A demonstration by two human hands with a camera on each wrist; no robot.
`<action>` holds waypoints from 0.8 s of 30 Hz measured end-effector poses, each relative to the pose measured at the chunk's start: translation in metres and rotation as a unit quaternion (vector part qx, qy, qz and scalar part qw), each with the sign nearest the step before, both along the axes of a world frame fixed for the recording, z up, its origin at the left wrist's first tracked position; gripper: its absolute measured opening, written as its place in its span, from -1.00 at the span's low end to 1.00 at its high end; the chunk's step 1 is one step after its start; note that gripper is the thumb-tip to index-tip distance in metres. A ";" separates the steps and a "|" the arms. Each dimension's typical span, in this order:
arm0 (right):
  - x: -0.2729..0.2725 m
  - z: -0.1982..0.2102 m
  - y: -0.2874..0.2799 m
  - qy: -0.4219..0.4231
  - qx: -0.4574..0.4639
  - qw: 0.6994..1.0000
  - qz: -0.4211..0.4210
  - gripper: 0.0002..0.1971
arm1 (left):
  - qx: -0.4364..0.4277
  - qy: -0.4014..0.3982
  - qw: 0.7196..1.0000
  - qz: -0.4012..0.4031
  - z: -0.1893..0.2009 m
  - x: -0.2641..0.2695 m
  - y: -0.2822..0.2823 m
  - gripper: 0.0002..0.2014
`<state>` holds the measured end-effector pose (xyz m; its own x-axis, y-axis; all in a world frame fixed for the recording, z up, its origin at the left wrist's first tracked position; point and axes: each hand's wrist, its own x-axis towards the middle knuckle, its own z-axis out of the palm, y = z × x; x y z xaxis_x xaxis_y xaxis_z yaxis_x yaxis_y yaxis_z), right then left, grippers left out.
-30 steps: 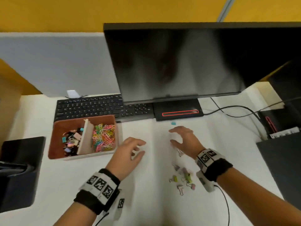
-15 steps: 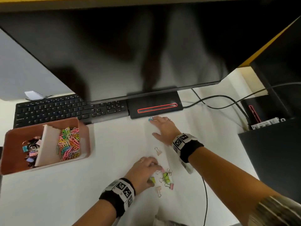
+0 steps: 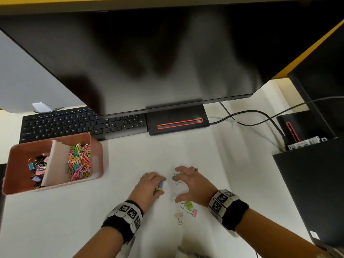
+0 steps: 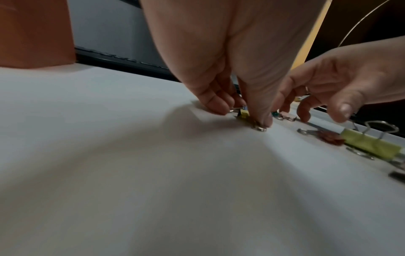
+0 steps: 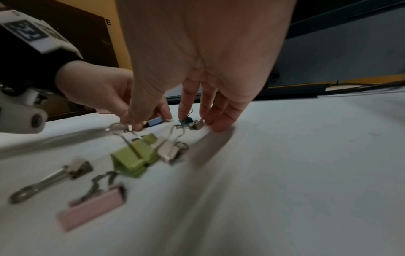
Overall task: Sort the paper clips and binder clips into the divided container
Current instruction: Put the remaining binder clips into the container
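Observation:
On the white desk my left hand (image 3: 161,183) pinches a yellow binder clip (image 4: 244,113) and a blue binder clip (image 5: 154,121) against the surface. My right hand (image 3: 176,188) arches beside it with fingers spread. Its fingertips (image 5: 184,116) touch a small teal binder clip (image 3: 174,177) and its thumb rests near a wire handle. Loose clips lie under my right wrist: green (image 3: 188,204), pink (image 3: 194,213), peach (image 3: 179,215). The pink divided container (image 3: 96,146) stands at the left, with binder clips (image 3: 38,168) left of the white divider and paper clips (image 3: 80,162) on its right.
A black keyboard (image 3: 81,123) and the monitor base (image 3: 176,120) lie behind the work area, under a large monitor (image 3: 149,62). Cables (image 3: 260,116) run to the right toward a black box (image 3: 312,183). A dark object sits at the left edge.
My right hand has drawn back from the monitor base to the loose clips, bringing the teal clip with it. My left hand has moved off the pile with the yellow and blue clips.

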<state>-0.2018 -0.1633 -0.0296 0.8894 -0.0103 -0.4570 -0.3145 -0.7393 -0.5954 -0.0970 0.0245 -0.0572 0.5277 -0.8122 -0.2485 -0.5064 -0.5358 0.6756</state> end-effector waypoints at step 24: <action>0.030 0.003 0.028 -0.001 0.047 0.989 -0.139 -0.70 | 0.006 0.073 0.992 0.102 0.016 0.013 0.014 -0.71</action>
